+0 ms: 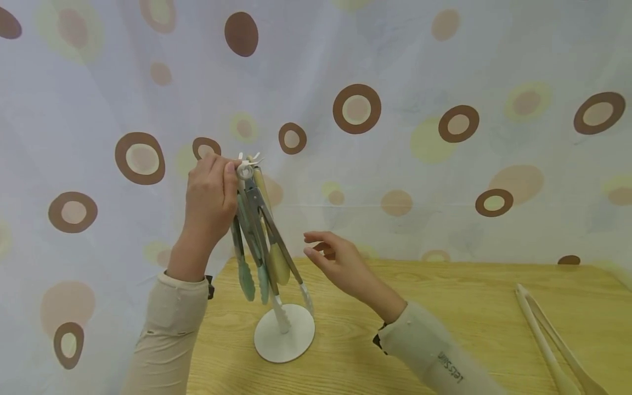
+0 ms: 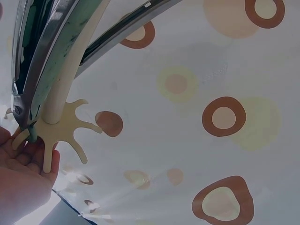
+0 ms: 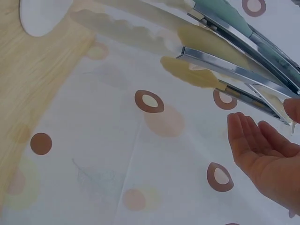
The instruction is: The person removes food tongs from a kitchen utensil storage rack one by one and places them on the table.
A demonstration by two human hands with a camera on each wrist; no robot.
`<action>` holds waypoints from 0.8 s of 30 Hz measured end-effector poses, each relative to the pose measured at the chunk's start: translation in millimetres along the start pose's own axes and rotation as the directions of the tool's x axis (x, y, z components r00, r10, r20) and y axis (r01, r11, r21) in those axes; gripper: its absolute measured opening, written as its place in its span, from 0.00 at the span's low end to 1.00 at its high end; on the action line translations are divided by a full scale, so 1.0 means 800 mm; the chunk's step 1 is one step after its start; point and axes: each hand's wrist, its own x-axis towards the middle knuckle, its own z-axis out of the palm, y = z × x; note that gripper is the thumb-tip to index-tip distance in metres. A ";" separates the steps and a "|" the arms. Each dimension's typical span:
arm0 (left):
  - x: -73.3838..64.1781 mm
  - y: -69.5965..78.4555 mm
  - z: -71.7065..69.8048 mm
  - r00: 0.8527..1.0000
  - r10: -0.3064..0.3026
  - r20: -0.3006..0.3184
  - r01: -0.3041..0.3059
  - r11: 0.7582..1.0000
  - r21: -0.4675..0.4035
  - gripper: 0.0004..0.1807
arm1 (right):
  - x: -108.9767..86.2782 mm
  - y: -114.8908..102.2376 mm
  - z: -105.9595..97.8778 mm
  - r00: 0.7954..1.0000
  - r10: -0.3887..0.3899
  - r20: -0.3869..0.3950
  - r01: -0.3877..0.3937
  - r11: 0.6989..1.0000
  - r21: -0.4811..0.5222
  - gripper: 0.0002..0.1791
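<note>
A white utensil stand with a round base (image 1: 291, 349) and a star of hooks (image 2: 61, 132) carries several pairs of metal-armed tongs. My left hand (image 1: 211, 192) is up at the hooks, its fingers curled and pinching the hanging end of the green-tipped tongs (image 1: 246, 281). Beside these hang yellow-tipped tongs (image 1: 280, 265) and white-tipped tongs (image 1: 282, 314), whose tips reach down over the base. To the right of the stand, my right hand (image 1: 345, 263) is in the air with fingers loosely bent. Nothing is in it, and in the right wrist view its palm (image 3: 267, 159) shows.
Long beige tongs (image 1: 538, 329) lie on the wooden table (image 1: 395, 340) at the right. A pale curtain (image 1: 306, 60) with brown, yellow and peach circles hangs behind the table's back edge.
</note>
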 end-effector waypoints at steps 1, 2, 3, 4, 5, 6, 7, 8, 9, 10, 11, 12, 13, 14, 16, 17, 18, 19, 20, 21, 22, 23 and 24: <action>0.000 0.000 0.000 1.000 0.000 0.000 0.000 1.000 -0.002 0.17 | 0.001 -0.001 0.002 1.000 -0.005 0.003 0.005 1.000 0.008 0.21; 0.000 0.000 0.000 1.000 0.000 -0.001 0.000 1.000 -0.003 0.17 | 0.003 -0.003 0.004 1.000 -0.016 0.004 0.016 1.000 0.011 0.21; 0.000 0.000 0.000 1.000 0.001 -0.002 -0.001 1.000 -0.004 0.17 | 0.004 -0.003 0.007 1.000 -0.018 0.007 0.018 1.000 0.019 0.22; 0.000 0.000 0.000 1.000 0.002 -0.003 -0.002 1.000 -0.004 0.17 | 0.005 -0.004 0.009 1.000 -0.021 0.009 0.020 0.999 0.029 0.22; -0.001 0.000 0.000 1.000 0.003 -0.005 -0.003 1.000 -0.003 0.17 | 0.006 -0.004 0.011 1.000 -0.023 0.011 0.023 0.999 0.037 0.23; -0.001 -0.001 0.000 1.000 0.003 -0.005 -0.003 1.000 -0.002 0.17 | 0.007 -0.004 0.012 1.000 -0.025 0.012 0.025 0.999 0.044 0.24; -0.001 -0.001 0.000 1.000 0.003 -0.006 -0.003 1.000 -0.001 0.17 | 0.008 -0.004 0.014 0.999 -0.031 0.012 0.031 0.998 0.050 0.24; -0.001 -0.001 0.000 1.000 0.004 -0.008 -0.004 1.000 0.000 0.18 | 0.009 -0.004 0.015 0.999 -0.040 0.011 0.039 0.998 0.054 0.25; -0.001 -0.001 0.000 1.000 0.005 -0.009 -0.005 1.000 0.001 0.18 | 0.011 -0.004 0.016 0.999 -0.044 0.010 0.043 0.997 0.060 0.25; -0.002 -0.002 0.001 1.000 0.007 -0.010 -0.007 1.000 0.001 0.18 | 0.012 -0.004 0.017 0.999 -0.053 0.006 0.053 0.997 0.062 0.25; -0.001 -0.002 0.001 1.000 0.008 -0.011 -0.008 1.000 0.001 0.18 | 0.013 -0.004 0.019 0.998 -0.061 0.002 0.060 0.996 0.064 0.26; -0.001 -0.002 0.001 1.000 0.008 -0.011 -0.008 1.000 0.000 0.18 | 0.015 -0.004 0.020 0.998 -0.065 -0.003 0.065 0.996 0.067 0.26; -0.001 -0.002 0.001 1.000 0.009 -0.013 -0.009 1.000 -0.002 0.18 | 0.016 -0.004 0.022 0.998 -0.069 -0.009 0.070 0.995 0.068 0.26; -0.001 -0.002 0.002 1.000 0.011 -0.014 -0.011 1.000 -0.004 0.18 | 0.018 -0.004 0.023 0.997 -0.071 -0.017 0.072 0.995 0.069 0.26; 0.000 -0.002 0.002 1.000 0.011 -0.016 -0.011 1.000 -0.007 0.18 | 0.021 -0.004 0.027 0.996 -0.076 -0.038 0.078 0.995 0.069 0.26; 0.000 -0.001 0.002 1.000 0.011 -0.017 -0.011 1.000 -0.008 0.17 | 0.022 -0.005 0.029 0.996 -0.077 -0.051 0.080 0.994 0.068 0.27; 0.000 -0.001 0.003 1.000 0.011 -0.018 -0.011 1.000 -0.009 0.17 | 0.023 -0.006 0.031 0.995 -0.080 -0.067 0.084 0.994 0.065 0.27; 0.000 -0.001 0.003 1.000 0.010 -0.020 -0.011 1.000 -0.010 0.17 | 0.024 -0.007 0.034 0.993 -0.087 -0.084 0.092 0.994 0.058 0.27; 0.000 -0.001 0.003 1.000 0.011 -0.019 -0.011 1.000 -0.011 0.17 | 0.025 -0.008 0.036 0.991 -0.091 -0.101 0.097 0.994 0.052 0.27; 0.001 -0.001 0.003 1.000 0.009 -0.020 -0.010 1.000 -0.011 0.17 | 0.026 -0.009 0.039 0.988 -0.101 -0.117 0.106 0.994 0.041 0.27; 0.001 -0.001 0.003 1.000 0.008 -0.020 -0.008 1.000 -0.012 0.17 | 0.027 -0.010 0.042 0.985 -0.106 -0.132 0.111 0.993 0.031 0.27; 0.000 -0.001 0.003 1.000 0.007 -0.020 -0.007 1.000 -0.013 0.17 | 0.027 -0.011 0.045 0.982 -0.116 -0.147 0.120 0.993 0.018 0.27; 0.000 -0.002 0.003 1.000 0.006 -0.019 -0.006 1.000 -0.012 0.17 | 0.028 -0.012 0.048 0.979 -0.122 -0.161 0.124 0.992 0.004 0.27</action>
